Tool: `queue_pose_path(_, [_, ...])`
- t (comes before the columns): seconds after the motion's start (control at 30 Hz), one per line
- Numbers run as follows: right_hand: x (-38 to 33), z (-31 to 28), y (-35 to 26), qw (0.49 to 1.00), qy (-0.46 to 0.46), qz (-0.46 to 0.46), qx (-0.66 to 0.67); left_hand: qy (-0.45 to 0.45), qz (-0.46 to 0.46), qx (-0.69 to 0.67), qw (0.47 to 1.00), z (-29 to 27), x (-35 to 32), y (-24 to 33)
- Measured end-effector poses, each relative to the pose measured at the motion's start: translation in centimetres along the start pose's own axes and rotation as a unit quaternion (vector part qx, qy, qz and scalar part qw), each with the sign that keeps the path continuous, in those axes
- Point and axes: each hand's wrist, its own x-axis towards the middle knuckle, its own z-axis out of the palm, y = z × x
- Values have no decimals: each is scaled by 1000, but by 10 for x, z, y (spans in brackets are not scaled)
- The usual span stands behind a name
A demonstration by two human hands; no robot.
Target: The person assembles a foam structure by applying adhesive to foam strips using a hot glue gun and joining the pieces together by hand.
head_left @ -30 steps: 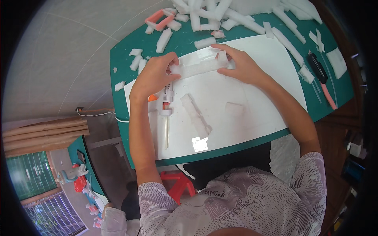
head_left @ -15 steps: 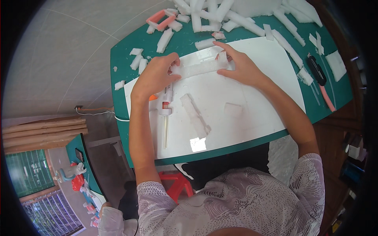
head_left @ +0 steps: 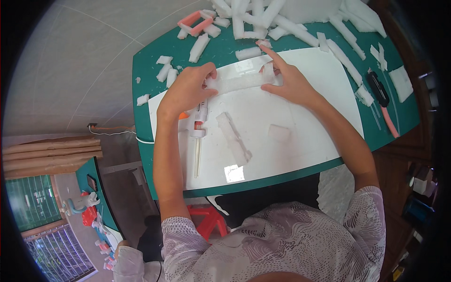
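Between my two hands a white foam strip (head_left: 239, 83) lies across the far part of the white board (head_left: 300, 145). My left hand (head_left: 190, 87) is closed round its left end, fingers behind and thumb in front. At the other end my right hand (head_left: 291, 82) grips the strip by a short upright piece, index finger stretched out past it. Beside my left wrist is a white hot glue gun (head_left: 199, 117) with a clear glue stick (head_left: 197, 157) sticking out toward me. A loose foam strip (head_left: 233, 139) and a small foam block (head_left: 279, 133) lie nearer me.
Foam offcuts (head_left: 263, 19) pile up along the green table's (head_left: 141, 117) far edge, with a pink-and-white foam frame (head_left: 195, 22) there. A black-and-pink tool (head_left: 378, 89) and clear sticks lie at right. Another person's sleeve (head_left: 129, 264) shows lower left, by a second table.
The view has shifted slightly. Both hands keep their grip on the foam strip, with hardly any movement; my right index finger stays stretched out.
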Motion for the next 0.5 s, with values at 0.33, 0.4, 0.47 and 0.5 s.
queue_pose_path(0.33, [-2, 0, 1, 1000, 1, -6, -1, -1, -1, 5, 1000, 1, -3, 3])
queue_pose_path(0.4, [-1, -1, -3, 1000, -13, 17, -20, -1, 4, 2, 1000, 1, -3, 2])
queue_pose_path(0.47, [-1, -1, -1, 1000, -10, 11, -20, -3, -8, 16, 1000, 2, -3, 4])
queue_pose_path(0.5, [-2, -1, 0, 1000, -6, 5, -20, -4, -9, 14, 1000, 3, -3, 4])
